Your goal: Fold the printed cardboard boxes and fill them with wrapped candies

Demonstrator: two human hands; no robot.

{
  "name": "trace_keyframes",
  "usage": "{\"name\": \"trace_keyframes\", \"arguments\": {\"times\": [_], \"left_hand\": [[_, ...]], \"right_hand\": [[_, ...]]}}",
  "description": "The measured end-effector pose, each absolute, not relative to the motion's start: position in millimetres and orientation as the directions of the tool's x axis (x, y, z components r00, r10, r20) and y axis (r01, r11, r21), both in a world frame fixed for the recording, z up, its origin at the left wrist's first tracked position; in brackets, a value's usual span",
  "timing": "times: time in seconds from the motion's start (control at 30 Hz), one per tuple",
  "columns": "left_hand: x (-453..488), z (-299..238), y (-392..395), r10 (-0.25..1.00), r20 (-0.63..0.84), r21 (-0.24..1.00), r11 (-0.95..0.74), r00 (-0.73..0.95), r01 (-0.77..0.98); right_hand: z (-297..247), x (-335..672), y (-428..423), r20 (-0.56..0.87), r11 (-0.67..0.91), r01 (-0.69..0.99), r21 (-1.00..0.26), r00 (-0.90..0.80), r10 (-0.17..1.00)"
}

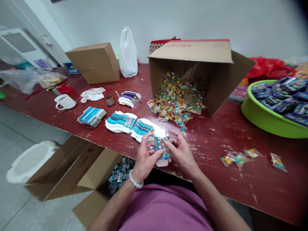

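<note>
A small blue printed carton [164,153] with white end flaps is between my hands, above the table's front edge. My left hand [146,158], with a pale bead bracelet at the wrist, grips its left side, thumb across the front. On the right side, my right hand [182,151] has its thumb against the carton near the top, its other fingers curved beyond it. Just behind my hands lie fanned flat blue cartons [142,129] and a second fan of them [120,122]. A small candy packet [183,131] lies close to my right fingertips.
A tipped cardboard box [190,51] spills wrapped candies [176,99] onto the red table [211,186]. Loose candy packets [240,158] lie at right, near a green basin [255,118] of dark boxes. At left stand a white mug [65,102] and stacked blue cartons [91,116]. Below, an open carton [96,168] holds filled packs.
</note>
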State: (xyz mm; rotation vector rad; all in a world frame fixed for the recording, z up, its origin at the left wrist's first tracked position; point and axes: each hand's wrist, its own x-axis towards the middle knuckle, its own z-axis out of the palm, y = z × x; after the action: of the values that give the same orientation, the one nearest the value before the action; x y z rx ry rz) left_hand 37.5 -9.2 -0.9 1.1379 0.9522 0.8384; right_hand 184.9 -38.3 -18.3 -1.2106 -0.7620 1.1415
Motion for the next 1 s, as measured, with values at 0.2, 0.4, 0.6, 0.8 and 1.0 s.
{"name": "trace_keyframes", "arguments": {"times": [0.2, 0.4, 0.6, 0.8, 1.0], "left_hand": [[35, -4, -10, 0.894, -0.205, 0.967, 0.247, 0.400, -0.058], [23, -13, -4, 0.831, -0.340, 0.918, 0.395, 0.441, -0.037], [14, -19, -3, 0.833, -0.268, 0.957, 0.287, 0.485, 0.037], [17, -17, -6, 0.869, -0.261, 0.928, 0.346, 0.419, -0.138], [23, -23, -10, 0.599, -0.465, 0.738, 0.669, 0.651, -0.088]], "right_hand": [[-28, 178, -42, 0.018, 0.061, -0.131, -0.990, 0.307, 0.952], [-37, 185, -42, -0.100, -0.077, -0.105, -0.991, 0.228, 0.969], [-38, 184, -40, -0.223, -0.176, -0.356, -0.918, 0.097, 0.970], [-33, 184, -40, -0.029, -0.013, -0.123, -0.992, 0.130, 0.991], [-33, 185, -44, 0.070, 0.061, 0.063, -0.996, 0.150, 0.986]]}}
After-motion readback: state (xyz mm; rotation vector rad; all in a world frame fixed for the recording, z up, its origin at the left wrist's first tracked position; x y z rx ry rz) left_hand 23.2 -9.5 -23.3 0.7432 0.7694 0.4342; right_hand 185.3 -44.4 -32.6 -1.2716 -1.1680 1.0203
